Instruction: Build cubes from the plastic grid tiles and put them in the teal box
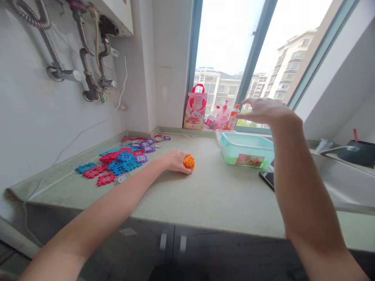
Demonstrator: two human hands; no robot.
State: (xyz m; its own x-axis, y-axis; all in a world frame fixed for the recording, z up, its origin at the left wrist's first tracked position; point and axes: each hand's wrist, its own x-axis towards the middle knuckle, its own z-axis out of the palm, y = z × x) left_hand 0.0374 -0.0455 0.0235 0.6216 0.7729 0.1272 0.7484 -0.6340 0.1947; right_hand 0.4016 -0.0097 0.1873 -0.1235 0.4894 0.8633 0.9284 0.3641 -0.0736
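Note:
My left hand (178, 161) is closed around a bunch of orange plastic pieces (189, 161) at the middle of the counter; their knobbly edges stick out past my fingers. To its left lies a loose heap of notched building pieces (124, 163) in blue, red, purple and grey. My right hand (265, 110) is raised above a pale green plastic basket (249, 145), fingers stretched out and holding nothing that I can see. A picture label is on the basket's front.
A dark phone (267, 179) lies by the basket, partly behind my right forearm. Farther right is a metal sink (345, 179) with a faucet (325, 146). A pink bag (195, 109) and several bottles (223, 117) stand by the window. A white cable (88, 128) hangs along the left wall.

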